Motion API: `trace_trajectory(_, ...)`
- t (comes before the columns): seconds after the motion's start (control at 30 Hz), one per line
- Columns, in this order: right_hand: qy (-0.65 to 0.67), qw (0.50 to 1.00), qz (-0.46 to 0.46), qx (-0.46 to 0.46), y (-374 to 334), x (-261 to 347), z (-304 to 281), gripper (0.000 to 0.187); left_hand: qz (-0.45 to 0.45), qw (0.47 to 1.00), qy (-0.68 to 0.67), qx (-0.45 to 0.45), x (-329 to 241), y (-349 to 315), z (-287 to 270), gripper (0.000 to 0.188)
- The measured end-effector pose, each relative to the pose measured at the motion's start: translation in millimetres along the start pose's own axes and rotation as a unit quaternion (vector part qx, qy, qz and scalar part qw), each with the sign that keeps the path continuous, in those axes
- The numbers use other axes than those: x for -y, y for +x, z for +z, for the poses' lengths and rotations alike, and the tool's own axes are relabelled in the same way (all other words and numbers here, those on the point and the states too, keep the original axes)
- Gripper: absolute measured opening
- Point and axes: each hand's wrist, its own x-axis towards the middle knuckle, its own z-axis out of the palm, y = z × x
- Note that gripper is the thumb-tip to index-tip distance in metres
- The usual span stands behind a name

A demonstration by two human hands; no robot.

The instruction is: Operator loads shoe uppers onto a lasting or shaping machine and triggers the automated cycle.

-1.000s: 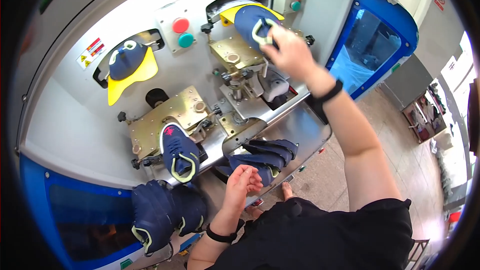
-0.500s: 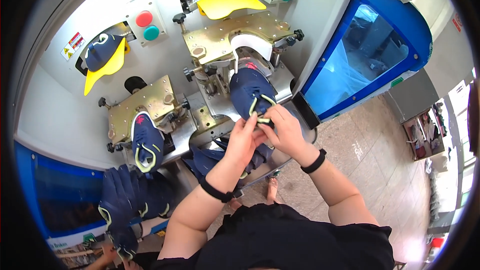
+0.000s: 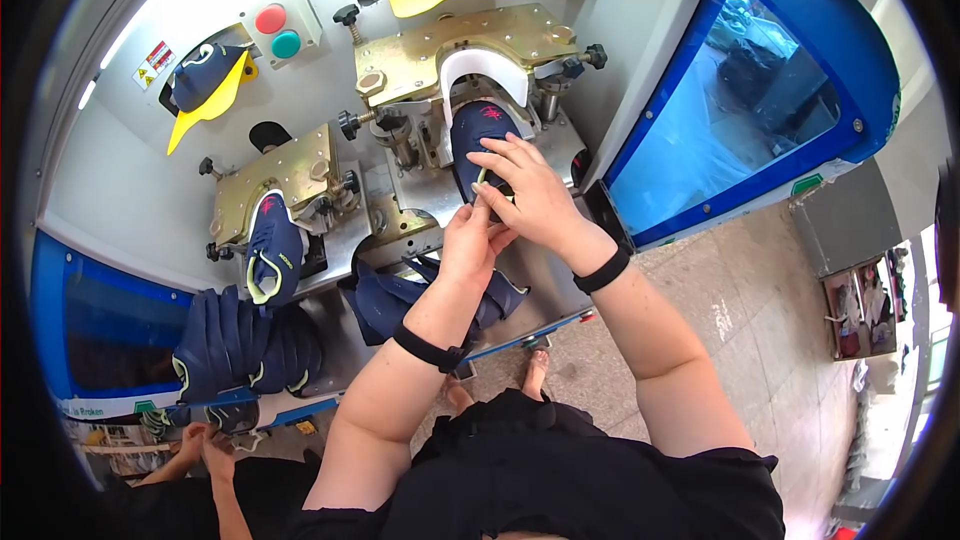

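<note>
A navy shoe upper [image 3: 470, 139] with pale green trim sits toe-first at the right-hand moulding station, under a white curved pad [image 3: 484, 73]. My left hand [image 3: 471, 243] pinches the heel end of the upper, fingertips close together. Reaching over from the right, my right hand [image 3: 535, 190] grips the collar, its fingers lying over the upper and its thumb near my left fingertips. My hands cover most of the collar. Another navy shoe upper [image 3: 275, 250] rests at the left-hand station, apart from both hands.
Piled uppers [image 3: 385, 305] lie on the ledge before me, with another stack [image 3: 235, 345] to the left. Brass clamp plates [image 3: 460, 45] with black knobs stand ahead. Red and green buttons [image 3: 286, 44] are on the wall. At lower left are a co-worker's hands [image 3: 205, 445].
My hands have moved slightly up and left along the upper. My right fingers, pinched at the collar before, now reach forward over it. The view has shifted, showing more of the co-worker.
</note>
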Motion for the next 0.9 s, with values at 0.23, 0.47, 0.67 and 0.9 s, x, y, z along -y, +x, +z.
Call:
trace_trajectory(0.23,0.027,1.000,-0.013,0.001,4.0,-4.9,-0.5,0.034,0.009,1.000,-0.012,-0.027,1.9,4.7,5.5,0.044)
trace_trajectory(0.47,0.022,1.000,-0.014,-0.007,3.6,-8.0,-0.9,0.031,0.010,0.999,0.014,-0.046,1.1,1.8,12.3,0.040)
trace_trajectory(0.67,0.019,1.000,-0.014,0.002,5.4,-7.6,-2.1,0.030,0.006,0.999,-0.002,-0.043,0.9,3.5,10.1,0.043)
trace_trajectory(0.9,-0.005,0.999,-0.025,0.046,15.4,-10.0,-5.9,0.037,0.008,0.998,0.013,-0.057,0.7,3.3,9.4,0.044)
